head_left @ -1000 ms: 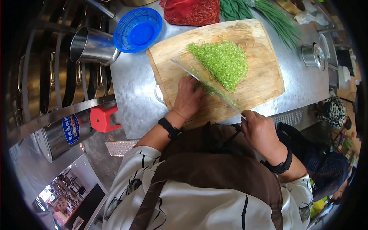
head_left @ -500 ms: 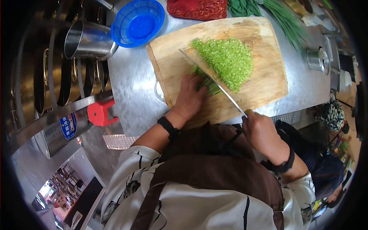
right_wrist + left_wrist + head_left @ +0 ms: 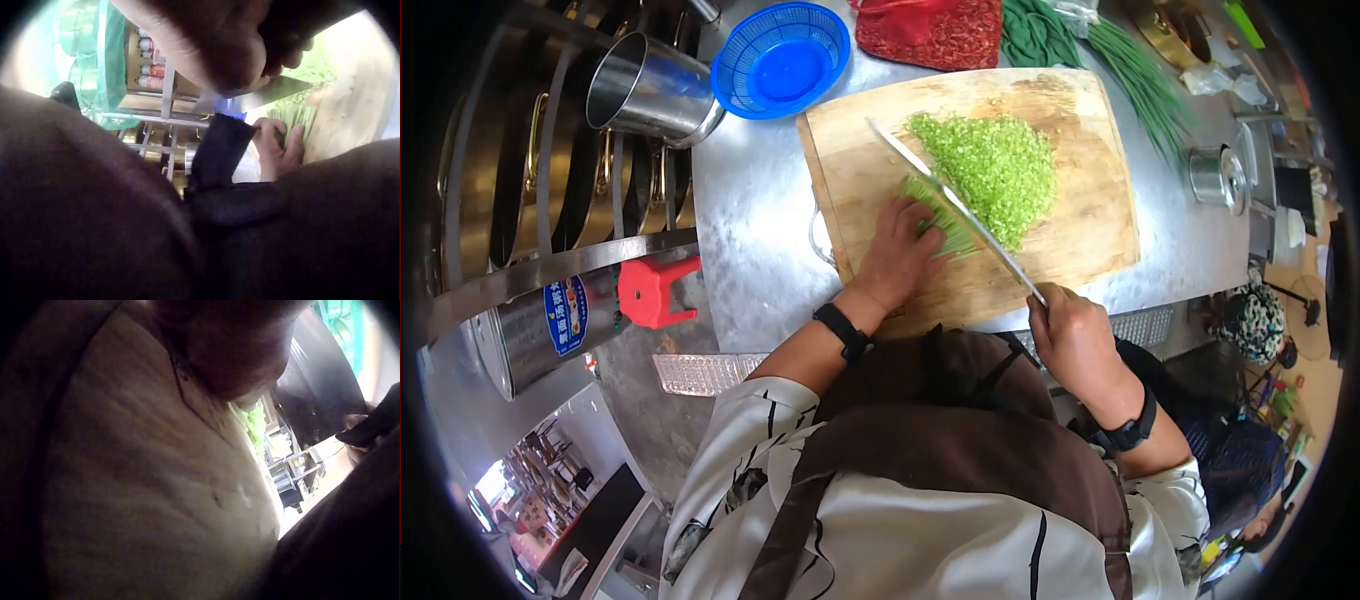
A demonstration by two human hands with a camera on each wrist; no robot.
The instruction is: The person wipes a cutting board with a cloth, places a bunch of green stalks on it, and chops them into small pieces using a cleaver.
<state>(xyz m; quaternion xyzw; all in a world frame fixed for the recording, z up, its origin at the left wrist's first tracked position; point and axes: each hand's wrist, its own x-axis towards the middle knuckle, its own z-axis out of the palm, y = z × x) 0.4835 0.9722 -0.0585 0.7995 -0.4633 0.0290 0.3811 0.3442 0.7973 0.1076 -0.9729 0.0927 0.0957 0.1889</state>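
My right hand (image 3: 1078,335) grips the handle of a wide-bladed kitchen knife (image 3: 960,205), which points away to the far left across the wooden cutting board (image 3: 850,140). Under the curled fingers of my left hand (image 3: 895,255) a bunch of thin green stalks (image 3: 940,222) is held on the board, their cut ends toward the blade. Beyond the blade lies a heap of finely chopped green pieces (image 3: 990,175). In the right wrist view the pale stalks (image 3: 294,117) stick out past the left fingers. The broad dark blade (image 3: 322,381) shows in the left wrist view.
A blue plastic basket (image 3: 785,65) and a steel pot (image 3: 655,92) stand at the back left. Behind the board lie a red bag of dried red bits (image 3: 930,35), a green cloth (image 3: 1040,35) and long green stalks (image 3: 1145,90). A lidded steel container (image 3: 1215,175) is at right.
The knife has shifted slightly away from my left fingers, with its blade turned to show more of its edge-on side. More of the held stalks shows. My left hand keeps its place.
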